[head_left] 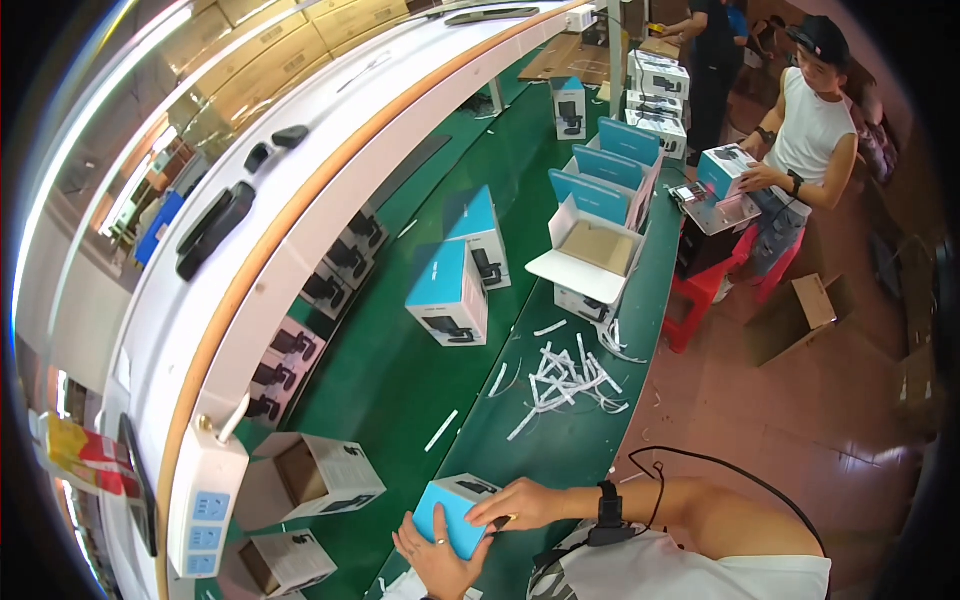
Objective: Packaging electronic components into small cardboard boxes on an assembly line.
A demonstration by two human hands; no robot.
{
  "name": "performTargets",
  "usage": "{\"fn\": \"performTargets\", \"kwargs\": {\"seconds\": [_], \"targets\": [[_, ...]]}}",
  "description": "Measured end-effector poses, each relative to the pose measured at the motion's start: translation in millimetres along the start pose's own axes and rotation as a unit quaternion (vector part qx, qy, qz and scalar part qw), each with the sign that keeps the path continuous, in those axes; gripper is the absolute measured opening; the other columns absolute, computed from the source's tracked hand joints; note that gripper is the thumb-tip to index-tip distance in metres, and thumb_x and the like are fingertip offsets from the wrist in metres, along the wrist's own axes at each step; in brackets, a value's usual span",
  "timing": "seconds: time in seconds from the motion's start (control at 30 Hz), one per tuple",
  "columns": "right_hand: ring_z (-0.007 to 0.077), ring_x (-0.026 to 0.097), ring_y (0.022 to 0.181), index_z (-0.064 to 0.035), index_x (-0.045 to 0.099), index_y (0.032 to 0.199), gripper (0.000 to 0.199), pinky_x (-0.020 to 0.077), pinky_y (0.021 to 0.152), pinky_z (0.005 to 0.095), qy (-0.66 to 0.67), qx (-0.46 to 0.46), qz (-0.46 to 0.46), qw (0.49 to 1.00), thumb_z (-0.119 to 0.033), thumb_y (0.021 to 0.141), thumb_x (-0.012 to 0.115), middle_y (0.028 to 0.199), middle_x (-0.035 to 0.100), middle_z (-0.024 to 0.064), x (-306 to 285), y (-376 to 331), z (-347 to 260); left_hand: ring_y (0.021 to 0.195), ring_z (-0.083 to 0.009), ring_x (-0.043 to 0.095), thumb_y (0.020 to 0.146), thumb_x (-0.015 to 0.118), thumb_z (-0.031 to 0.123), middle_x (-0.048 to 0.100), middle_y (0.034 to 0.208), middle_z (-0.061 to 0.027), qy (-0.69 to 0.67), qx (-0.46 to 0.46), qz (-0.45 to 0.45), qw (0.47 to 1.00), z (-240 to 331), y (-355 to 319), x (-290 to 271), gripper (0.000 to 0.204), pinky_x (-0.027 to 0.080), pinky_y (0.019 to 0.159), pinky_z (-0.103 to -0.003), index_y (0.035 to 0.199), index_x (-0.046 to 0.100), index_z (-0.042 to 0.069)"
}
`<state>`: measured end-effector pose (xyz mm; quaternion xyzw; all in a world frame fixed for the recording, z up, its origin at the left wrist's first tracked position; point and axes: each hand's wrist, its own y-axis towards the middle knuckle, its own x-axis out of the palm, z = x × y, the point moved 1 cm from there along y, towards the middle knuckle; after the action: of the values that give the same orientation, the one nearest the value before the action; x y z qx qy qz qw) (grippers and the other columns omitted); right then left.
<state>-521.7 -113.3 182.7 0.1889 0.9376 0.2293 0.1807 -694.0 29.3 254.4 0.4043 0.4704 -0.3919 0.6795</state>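
A blue-and-white product box (447, 503) rests at the near part of the green table. My left hand (438, 562) grips its near side, thumb lying across the blue face and a ring on one finger. My right hand (525, 503) presses its fingers to the box's right edge. Under those fingers pokes out a small dark tool (504, 522) with a yellowish part; its kind is mostly hidden. Beyond my hands lies a tangle of white paper strips (570, 382). Two closed blue-topped boxes (452, 300) stand farther off, near an open white box (597, 250).
Open empty boxes (340, 480) lie to my left beside a white power strip (207, 515). A raised white shelf (225, 300) runs along the left. At the far right, a co-worker (815, 130) holds another blue box near a red stool (693, 300). A cardboard carton (795, 315) sits on the floor.
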Motion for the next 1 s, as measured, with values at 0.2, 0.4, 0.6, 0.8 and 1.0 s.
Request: {"fn": "performTargets", "kwargs": {"seconds": [0.2, 0.4, 0.6, 0.8, 1.0], "targets": [[0.0135, 0.074, 0.087, -0.0091, 0.078, 0.115, 0.023, 0.0575, 0.072, 0.0261, 0.037, 0.089, 0.202, 0.975, -0.001, 0.094, 0.071, 0.116, 0.077, 0.0103, -39, -23, 16, 0.130, -0.0564, 0.046, 0.078, 0.078, 0.063, 0.043, 0.145, -0.0414, -0.008, 0.012, 0.085, 0.996, -49, 136, 16, 0.090, 0.034, 0.111, -0.064, 0.150, 0.057, 0.014], [0.0038, 0.054, 0.065, -0.0079, 0.080, 0.113, 0.018, 0.0434, 0.059, 0.0225, 0.062, 0.427, 0.156, 0.888, -0.011, 0.098, 0.069, 0.075, 0.070, -0.0004, -72, -80, 6, 0.142, -0.0582, 0.036, 0.086, 0.062, 0.074, 0.037, 0.151, -0.0445, 0.097, -0.051, 0.101, 0.989, -73, 280, 70, 0.094, 0.023, 0.118, -0.067, 0.158, 0.045, 0.017], [0.0042, 0.055, 0.065, -0.0019, 0.078, 0.108, 0.015, 0.0435, 0.059, 0.0228, 0.043, 0.366, 0.267, 0.890, -0.011, 0.098, 0.070, 0.086, 0.073, -0.0007, -76, -127, 29, 0.149, -0.0602, 0.024, 0.095, 0.051, 0.068, 0.029, 0.156, -0.0453, 0.075, -0.159, 0.006, 0.984, -31, 305, 52, 0.085, 0.013, 0.121, -0.071, 0.163, 0.035, 0.020], [0.0065, 0.059, 0.069, 0.0011, 0.073, 0.113, 0.020, 0.0469, 0.063, 0.0227, 0.135, 0.405, 0.128, 0.895, -0.012, 0.098, 0.071, 0.099, 0.076, 0.0033, -50, -80, 20, 0.148, -0.0532, 0.033, 0.100, 0.051, 0.054, 0.037, 0.158, -0.0363, 0.052, -0.147, 0.010, 0.988, -101, 285, 44, 0.072, 0.022, 0.121, -0.065, 0.157, 0.042, 0.010], [0.0080, 0.064, 0.078, 0.0018, 0.069, 0.119, 0.026, 0.0507, 0.072, 0.0232, 0.086, 0.422, 0.121, 0.894, -0.013, 0.097, 0.072, 0.104, 0.077, 0.0057, -39, -106, 41, 0.102, -0.0396, 0.071, 0.087, 0.072, 0.039, 0.074, 0.110, -0.0192, 0.180, -0.302, -0.150, 0.924, -215, 175, -1, 0.053, 0.055, 0.091, -0.052, 0.125, 0.066, 0.004]]}}
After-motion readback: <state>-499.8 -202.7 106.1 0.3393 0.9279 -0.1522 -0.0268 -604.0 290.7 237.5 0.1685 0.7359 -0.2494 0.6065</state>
